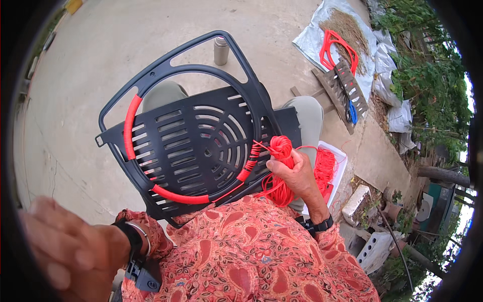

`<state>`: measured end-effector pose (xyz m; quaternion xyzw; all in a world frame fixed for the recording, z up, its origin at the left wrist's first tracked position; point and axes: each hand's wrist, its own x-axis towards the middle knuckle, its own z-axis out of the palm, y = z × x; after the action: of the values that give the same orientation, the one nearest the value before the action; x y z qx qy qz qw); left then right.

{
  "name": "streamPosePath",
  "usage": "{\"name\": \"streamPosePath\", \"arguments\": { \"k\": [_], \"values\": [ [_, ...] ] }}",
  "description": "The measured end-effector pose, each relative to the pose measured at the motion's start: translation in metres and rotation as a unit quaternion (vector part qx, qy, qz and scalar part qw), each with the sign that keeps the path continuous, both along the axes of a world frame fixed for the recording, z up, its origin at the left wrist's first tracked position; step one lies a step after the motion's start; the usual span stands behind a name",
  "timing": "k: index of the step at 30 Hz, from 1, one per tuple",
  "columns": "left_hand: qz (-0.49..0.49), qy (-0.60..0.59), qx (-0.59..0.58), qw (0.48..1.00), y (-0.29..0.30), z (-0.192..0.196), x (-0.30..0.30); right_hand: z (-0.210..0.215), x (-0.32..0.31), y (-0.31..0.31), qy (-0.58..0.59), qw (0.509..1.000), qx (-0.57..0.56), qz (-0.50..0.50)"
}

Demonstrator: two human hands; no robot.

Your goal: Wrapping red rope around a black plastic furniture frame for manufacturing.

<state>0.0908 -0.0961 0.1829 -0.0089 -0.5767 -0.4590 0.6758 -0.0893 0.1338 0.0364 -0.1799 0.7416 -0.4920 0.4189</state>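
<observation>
A bundle of red cord [280, 146] is gripped in my right hand [296, 173], at the right side of a black ring [251, 118] that belongs to a looped frame. Red cord is wound tightly round the ring at the left and bottom; looser turns sit at its lower right, beside the bundle. More cord hangs in loops below my right hand. Away from the ring, my left hand [70, 246] is raised at the lower left, near the camera. It is blurred, so I cannot make out whether its fingers hold anything. The ring rests over a slotted black panel [173, 136] across my lap.
Right of my knee, a white tray [340, 160] holds more red cord. A flask [221, 52] stands beyond the frame. Farther right are a slatted stool [329, 88] with blue-handled scissors [350, 110], a red frame [328, 48] and a pale sheet [314, 35].
</observation>
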Motion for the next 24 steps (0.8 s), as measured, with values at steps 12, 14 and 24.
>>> {"name": "streamPosePath", "arguments": {
  "k": [12, 14, 24],
  "values": [
    [-0.381, -0.532, 0.297, 0.695, 0.056, -0.171, -0.079, -0.01, -0.01, 0.019, -0.016, 0.998, -0.011, -0.062],
    [-0.371, -0.572, 0.215, 0.699, 0.064, -0.177, -0.081, -0.007, -0.011, 0.021, 0.002, 0.999, -0.004, -0.036],
    [-0.454, -0.409, 0.538, 0.581, 0.087, -0.172, -0.096, 0.008, -0.013, 0.037, -0.001, 0.999, 0.0, -0.047]
  ]
}}
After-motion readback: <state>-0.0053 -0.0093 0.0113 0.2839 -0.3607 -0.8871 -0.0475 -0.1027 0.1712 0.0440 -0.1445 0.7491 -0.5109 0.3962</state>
